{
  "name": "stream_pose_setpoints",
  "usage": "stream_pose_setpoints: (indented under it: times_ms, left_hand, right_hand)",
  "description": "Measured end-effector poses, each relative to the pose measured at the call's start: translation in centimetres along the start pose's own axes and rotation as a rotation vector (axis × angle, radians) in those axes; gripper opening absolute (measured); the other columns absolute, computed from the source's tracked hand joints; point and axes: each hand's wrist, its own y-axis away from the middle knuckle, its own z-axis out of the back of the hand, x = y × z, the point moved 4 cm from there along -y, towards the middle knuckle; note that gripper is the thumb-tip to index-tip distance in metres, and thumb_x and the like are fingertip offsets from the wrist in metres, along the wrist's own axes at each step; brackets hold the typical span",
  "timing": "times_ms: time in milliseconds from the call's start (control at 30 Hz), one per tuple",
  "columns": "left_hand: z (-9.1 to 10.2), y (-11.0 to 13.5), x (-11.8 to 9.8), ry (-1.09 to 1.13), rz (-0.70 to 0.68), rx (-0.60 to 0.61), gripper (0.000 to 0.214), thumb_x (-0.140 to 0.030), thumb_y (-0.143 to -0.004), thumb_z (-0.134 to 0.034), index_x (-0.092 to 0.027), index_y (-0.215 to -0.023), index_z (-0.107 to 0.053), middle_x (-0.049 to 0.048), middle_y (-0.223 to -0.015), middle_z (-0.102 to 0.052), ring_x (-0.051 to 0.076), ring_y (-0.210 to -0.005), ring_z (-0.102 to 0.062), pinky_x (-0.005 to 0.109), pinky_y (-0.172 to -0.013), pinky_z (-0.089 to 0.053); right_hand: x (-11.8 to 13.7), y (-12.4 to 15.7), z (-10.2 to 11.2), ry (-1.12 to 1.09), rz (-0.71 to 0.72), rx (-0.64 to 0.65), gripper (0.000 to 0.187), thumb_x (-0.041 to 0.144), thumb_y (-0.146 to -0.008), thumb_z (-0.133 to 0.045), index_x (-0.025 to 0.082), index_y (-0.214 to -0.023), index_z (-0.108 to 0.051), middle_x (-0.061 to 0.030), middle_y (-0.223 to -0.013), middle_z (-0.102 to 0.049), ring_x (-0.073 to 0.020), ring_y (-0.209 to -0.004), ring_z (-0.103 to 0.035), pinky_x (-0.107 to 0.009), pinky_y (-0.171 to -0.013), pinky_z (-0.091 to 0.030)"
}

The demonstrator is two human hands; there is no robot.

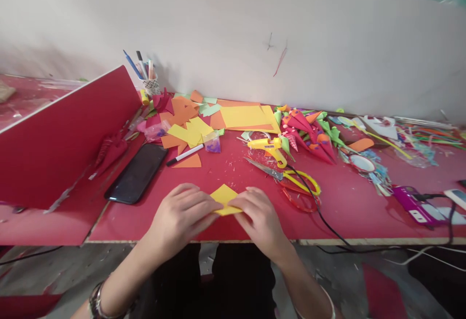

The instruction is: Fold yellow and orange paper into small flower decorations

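Observation:
A small folded piece of yellow paper [224, 197] lies on the red table [349, 207] near its front edge. My left hand [182, 214] pinches the paper's left side, fingers curled onto it. From the other side my right hand [260, 214] presses and grips its right edge. Both hands rest on the table with the paper between them.
A black phone [137, 173] lies to the left, beside a red divider board [61, 134]. A marker [185, 155], loose coloured paper [204, 120], a yellow glue gun [269, 148], scissors [287, 176], paper cones [309, 137] and a purple device [418, 207] with cables lie behind and right.

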Motion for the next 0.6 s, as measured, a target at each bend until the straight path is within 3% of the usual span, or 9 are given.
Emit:
stream_pose_setpoints:
  times_ms: [67, 133, 200, 267, 400, 600]
  left_hand:
    - [1.0, -1.0, 0.8, 0.073, 0.130, -0.119, 0.013, -0.025, -0.078, -0.057, -0.020, -0.090, -0.058, 0.0003, -0.081, -0.065, 0.013, -0.075, -0.058, 0.027, -0.073, -0.044]
    - [1.3, -1.4, 2.1, 0.264, 0.336, -0.198, 0.030, -0.033, -0.076, -0.059, -0.019, -0.102, -0.054, 0.0038, -0.089, -0.063, 0.016, -0.081, -0.058, 0.027, -0.072, -0.046]
    - [0.7, -1.5, 3.1, 0.577, 0.494, -0.207, 0.047, -0.041, -0.076, -0.057, -0.019, -0.115, -0.045, 0.0070, -0.096, -0.062, 0.017, -0.082, -0.059, 0.028, -0.069, -0.049]
    - [-0.4, -1.4, 3.3, 0.831, 0.581, -0.133, 0.054, -0.045, -0.074, -0.057, -0.018, -0.119, -0.043, 0.0090, -0.100, -0.062, 0.019, -0.084, -0.060, 0.028, -0.069, -0.050]
    - [-2.3, -1.1, 2.3, 0.942, 0.725, 0.070, 0.043, -0.044, -0.075, -0.056, -0.016, -0.107, -0.055, 0.0079, -0.097, -0.065, 0.022, -0.084, -0.061, 0.026, -0.065, -0.051]
    - [-3.0, -1.5, 1.6, 1.039, 0.781, 0.121, 0.034, -0.041, -0.080, -0.051, -0.014, -0.099, -0.059, 0.0063, -0.092, -0.067, 0.020, -0.080, -0.063, 0.023, -0.061, -0.052]
  right_hand:
    - [-0.5, -0.6, 0.6, -0.221, -0.132, -0.102, 0.017, 0.023, -0.085, -0.044, 0.022, -0.087, -0.061, -0.0038, -0.080, -0.062, -0.0174, -0.081, -0.057, -0.035, -0.080, -0.044]
    - [-1.5, -0.9, 0.6, -0.502, -0.299, -0.181, 0.019, 0.031, -0.083, -0.047, 0.022, -0.092, -0.061, -0.0049, -0.086, -0.064, -0.0196, -0.085, -0.059, -0.033, -0.075, -0.047]
    - [-2.1, -1.1, -0.2, -0.778, -0.415, -0.196, 0.023, 0.037, -0.081, -0.050, 0.023, -0.096, -0.061, -0.0046, -0.090, -0.066, -0.0207, -0.087, -0.061, -0.033, -0.074, -0.049]
    - [-2.4, -1.2, -1.2, -0.975, -0.470, -0.178, 0.026, 0.040, -0.079, -0.052, 0.022, -0.096, -0.061, -0.0045, -0.093, -0.066, -0.0215, -0.088, -0.061, -0.034, -0.075, -0.050]
    - [-2.6, -1.3, -2.6, -1.114, -0.511, -0.164, 0.029, 0.042, -0.076, -0.055, 0.022, -0.096, -0.061, -0.0052, -0.097, -0.066, -0.0227, -0.091, -0.061, -0.036, -0.075, -0.051]
    - [-2.4, -1.3, -2.3, -1.126, -0.539, -0.163, 0.033, 0.040, -0.077, -0.055, 0.024, -0.105, -0.056, -0.0046, -0.104, -0.064, -0.0222, -0.091, -0.061, -0.033, -0.071, -0.052]
